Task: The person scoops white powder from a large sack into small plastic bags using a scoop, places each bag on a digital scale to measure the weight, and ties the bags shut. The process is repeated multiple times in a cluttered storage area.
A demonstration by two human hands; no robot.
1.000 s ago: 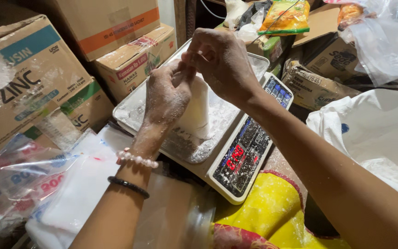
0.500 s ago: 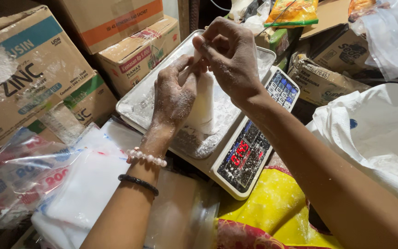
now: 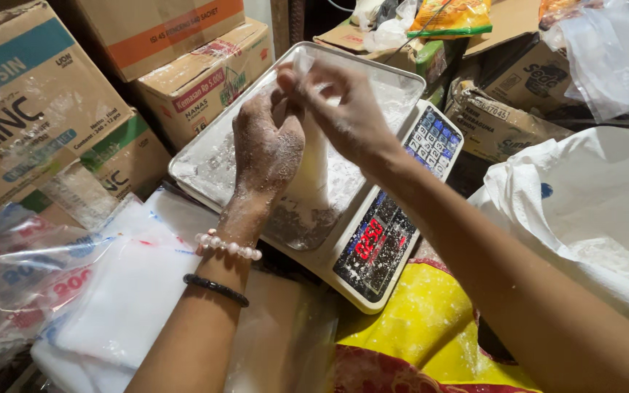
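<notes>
Standing upright on the flat metal tray (image 3: 205, 164) of a weighing scale (image 3: 373, 255), a small clear plastic bag (image 3: 314, 171) packed with white powder is clamped at its neck by both hands. Powder cakes the left hand (image 3: 267, 149); the right hand (image 3: 347, 109) pinches the twisted top just above it. Loose powder dusts the tray and keypad. Cardboard boxes (image 3: 38, 116) crowd behind, flat plastic bags (image 3: 74, 284) lie left, and a large white sack (image 3: 591, 211) sits right.
</notes>
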